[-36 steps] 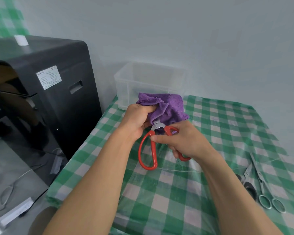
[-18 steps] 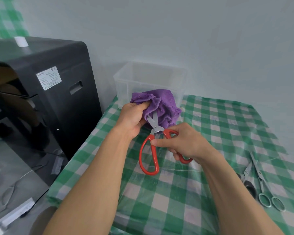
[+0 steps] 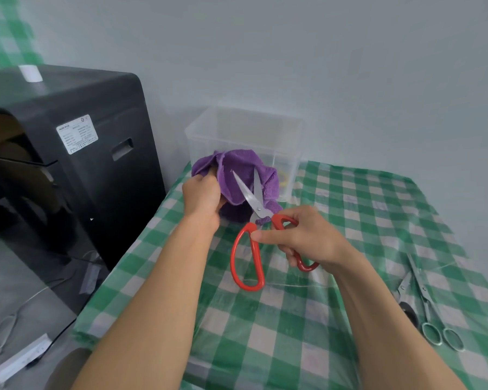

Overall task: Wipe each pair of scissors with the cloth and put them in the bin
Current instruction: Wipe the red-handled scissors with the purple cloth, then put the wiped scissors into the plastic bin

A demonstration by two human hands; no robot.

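Left grip [image 3: 202, 199]: closed on the purple cloth [image 3: 238, 175], held bunched above the counter [image 3: 350, 220].
Right grip [image 3: 302, 237]: clamped on the red-handled scissors [image 3: 248, 249]; blades parted, laid against the cloth.
Bin [image 3: 209, 136]: clear, just behind the cloth.
Steel scissors [image 3: 427, 302]: laid at the counter's right edge.

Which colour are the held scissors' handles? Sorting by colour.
Red handles, clearest in the head view.

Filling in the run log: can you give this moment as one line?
left hand: holds purple cloth | right hand: holds red-handled scissors, blades open against cloth | clear plastic bin: behind
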